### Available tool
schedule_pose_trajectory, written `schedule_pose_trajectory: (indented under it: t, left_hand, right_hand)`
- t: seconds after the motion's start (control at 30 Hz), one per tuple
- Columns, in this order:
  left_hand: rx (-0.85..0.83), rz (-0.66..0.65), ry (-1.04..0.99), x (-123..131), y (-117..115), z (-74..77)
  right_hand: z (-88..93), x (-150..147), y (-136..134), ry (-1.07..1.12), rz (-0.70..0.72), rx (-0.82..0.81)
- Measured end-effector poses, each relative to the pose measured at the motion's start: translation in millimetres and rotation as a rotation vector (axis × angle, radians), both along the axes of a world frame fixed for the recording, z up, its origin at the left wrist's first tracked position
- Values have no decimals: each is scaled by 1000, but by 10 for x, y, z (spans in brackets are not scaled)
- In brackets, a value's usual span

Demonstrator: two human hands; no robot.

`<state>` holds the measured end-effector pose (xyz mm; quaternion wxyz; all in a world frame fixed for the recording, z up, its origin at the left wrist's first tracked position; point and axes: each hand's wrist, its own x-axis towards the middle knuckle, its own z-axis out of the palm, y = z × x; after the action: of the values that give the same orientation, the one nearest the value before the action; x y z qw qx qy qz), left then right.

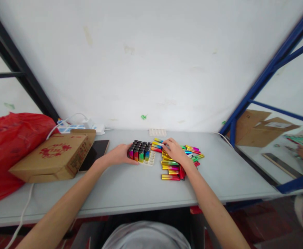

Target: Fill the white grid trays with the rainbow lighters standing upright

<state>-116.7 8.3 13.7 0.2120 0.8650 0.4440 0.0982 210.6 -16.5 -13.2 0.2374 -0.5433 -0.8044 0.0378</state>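
On the smooth grey table, in the head view, the left hand spreads thumb and fingers wide around upright, black-topped metallic tubes in a pale tray with round hollows. To their right, the right hand curls over loose, glossy tubes; whether it grips one cannot be told. Further left lies a matte cardboard box.
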Motion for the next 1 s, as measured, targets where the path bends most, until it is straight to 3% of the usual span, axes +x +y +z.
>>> schedule_pose_trajectory:
  t: [0.23,0.4,0.57,0.8,1.0]
  left_hand:
    - [17,19,29,10,-12,-8]
    - [42,18,30,16,-16,-20]
    - [90,82,64,112,-80,-42]
    - [140,178,126,265,-141,-98]
    - [128,176,109,258,-145,-101]
  right_hand:
    - [15,-52,196,-97,-129,-127]
    - [-55,-2,233,17,-175,-52]
    - [-42,81,213,470,-176,29]
    - [187,-144,65,1319,-41,-160]
    - [210,-335,-115,1317,104,-320]
